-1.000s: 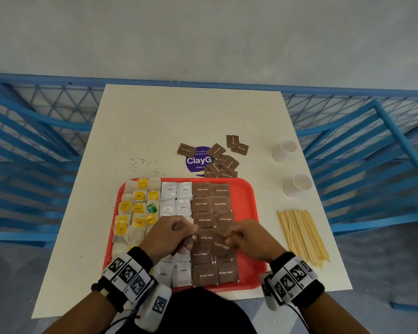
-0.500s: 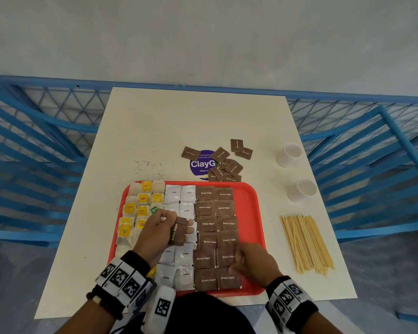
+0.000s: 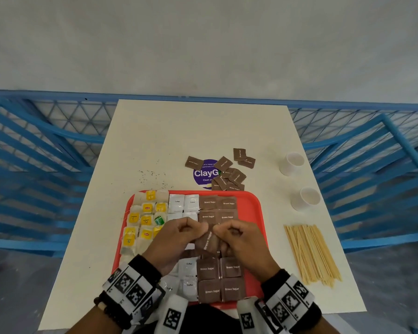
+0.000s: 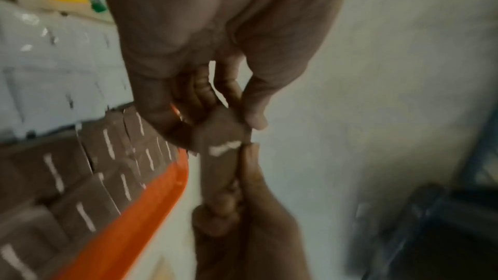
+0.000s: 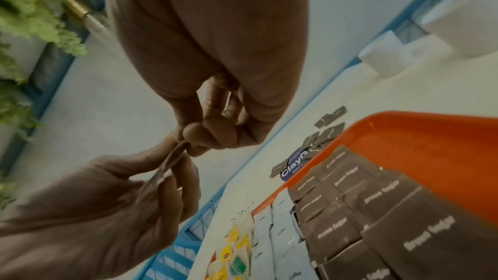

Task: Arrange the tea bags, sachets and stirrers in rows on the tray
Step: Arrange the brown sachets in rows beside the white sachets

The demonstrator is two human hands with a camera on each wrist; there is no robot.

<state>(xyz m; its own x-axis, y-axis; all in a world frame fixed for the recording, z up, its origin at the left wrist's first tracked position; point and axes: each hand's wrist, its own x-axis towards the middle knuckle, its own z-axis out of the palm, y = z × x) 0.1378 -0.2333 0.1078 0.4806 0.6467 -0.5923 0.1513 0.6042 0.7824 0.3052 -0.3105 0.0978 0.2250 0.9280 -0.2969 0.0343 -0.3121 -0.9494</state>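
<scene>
Both my left hand (image 3: pixel 179 239) and right hand (image 3: pixel 241 239) pinch one brown sugar sachet (image 3: pixel 208 239) between them, above the tray (image 3: pixel 251 213).

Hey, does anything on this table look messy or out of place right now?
Yes. Dark specks are scattered on the table behind the tray, like something spilled, and loose brown sugar sachets lie jumbled over a purple sticker.
</scene>
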